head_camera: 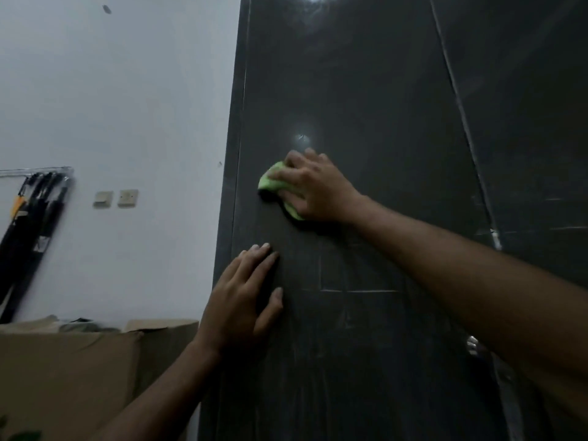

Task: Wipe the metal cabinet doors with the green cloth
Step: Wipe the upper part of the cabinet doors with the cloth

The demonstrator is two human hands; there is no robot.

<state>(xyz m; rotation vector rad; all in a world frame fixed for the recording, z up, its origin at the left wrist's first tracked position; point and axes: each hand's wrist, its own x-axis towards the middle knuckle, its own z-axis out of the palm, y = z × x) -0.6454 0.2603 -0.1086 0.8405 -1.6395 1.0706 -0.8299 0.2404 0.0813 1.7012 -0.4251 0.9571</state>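
Observation:
A tall dark grey metal cabinet fills the right of the head view; its left door [350,90] is glossy and reflects a light. My right hand [313,186] presses a bunched green cloth [270,183] against that door at mid height, fingers curled over the cloth. Below it, my left hand [241,297] lies flat on the same door near its left edge, fingers straight, holding nothing. A bright seam separates this door from the right door [525,122]. Faint streaks show low on the left door.
A white wall [111,90] stands left of the cabinet, with two switch plates [116,198]. Dark folded umbrellas [28,224] hang from a rail at the far left. Open cardboard boxes [79,370] sit at the lower left, next to the cabinet's side.

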